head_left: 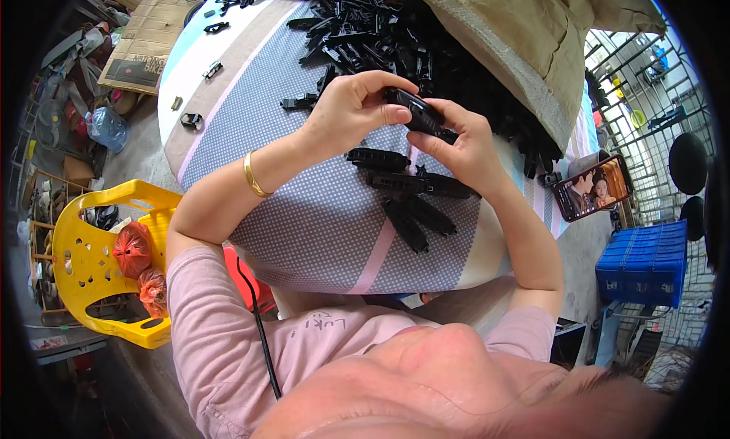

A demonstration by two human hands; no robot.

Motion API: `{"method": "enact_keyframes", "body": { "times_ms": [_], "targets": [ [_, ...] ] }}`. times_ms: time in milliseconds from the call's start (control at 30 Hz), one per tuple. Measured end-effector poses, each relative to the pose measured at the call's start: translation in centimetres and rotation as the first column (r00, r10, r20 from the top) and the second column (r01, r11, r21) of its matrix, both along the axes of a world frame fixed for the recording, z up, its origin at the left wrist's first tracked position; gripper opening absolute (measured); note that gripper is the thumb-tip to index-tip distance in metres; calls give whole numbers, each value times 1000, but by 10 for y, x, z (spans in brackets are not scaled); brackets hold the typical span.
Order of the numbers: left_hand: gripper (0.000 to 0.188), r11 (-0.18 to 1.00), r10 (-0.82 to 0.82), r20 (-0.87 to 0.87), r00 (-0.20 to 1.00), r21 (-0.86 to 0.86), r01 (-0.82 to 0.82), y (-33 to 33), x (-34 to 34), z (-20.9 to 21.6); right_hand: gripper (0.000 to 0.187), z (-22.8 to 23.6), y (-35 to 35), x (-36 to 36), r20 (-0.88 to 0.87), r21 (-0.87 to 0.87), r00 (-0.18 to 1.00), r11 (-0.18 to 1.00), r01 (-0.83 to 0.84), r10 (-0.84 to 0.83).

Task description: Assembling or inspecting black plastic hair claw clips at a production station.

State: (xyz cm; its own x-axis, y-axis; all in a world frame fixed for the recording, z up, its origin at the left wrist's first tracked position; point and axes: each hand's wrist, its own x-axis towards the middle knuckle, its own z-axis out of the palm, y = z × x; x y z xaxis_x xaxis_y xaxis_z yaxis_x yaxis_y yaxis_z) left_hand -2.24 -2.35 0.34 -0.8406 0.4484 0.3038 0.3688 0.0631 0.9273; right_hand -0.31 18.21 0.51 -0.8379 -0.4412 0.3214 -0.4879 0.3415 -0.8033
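My left hand (356, 108) and my right hand (465, 141) meet over the table, both closed on one black plastic part (417, 110). The left thumb and fingers pinch its upper left end; the right fingers wrap its lower right end. Its exact kind cannot be made out. Just below my hands, several long, narrow black plastic pieces (407, 186) lie loosely stacked on the dotted tablecloth (304, 226). Beyond my hands spreads a large heap of similar black parts (357, 39), partly covered by a big brown sack (525, 51).
Small parts (192, 121) lie along the table's left edge. A phone (593, 189) playing a video stands at the right edge. A yellow chair (76, 241) with red plastic bags (133, 249) is at left, a blue crate (642, 264) at right. Cardboard (141, 51) lies far left.
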Motion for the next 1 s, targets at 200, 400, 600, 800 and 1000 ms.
{"method": "enact_keyframes", "body": {
  "times_ms": [200, 400, 600, 800, 1000],
  "targets": [
    [38, 997, -67, 9, 998, 49, 66, 1, 2, 3, 36, -3, 3, 1, -37, -99, 999, 995, 32, -36],
    [51, 989, -133, -36, 990, -70, 130, -33, -32, 19, 31, 10, 26, -5, 131, 255, 986, 958, -131, 100],
    [20, 589, -39, -203, 978, -796, -141, -84, -46, 30, 30, 6, 30, -14, 9, 289, 972, 930, -229, 236],
    [18, 427, -255, -187, 949, -902, -63, -43, -25, 18, 32, -20, 38, -24, -405, 573, 911, 800, 181, 84],
    [18, 747, -203, -74, 976, -657, 105, -49, -39, 21, 28, -4, 26, -17, -157, 342, 987, 935, 90, -38]
  ]
}}
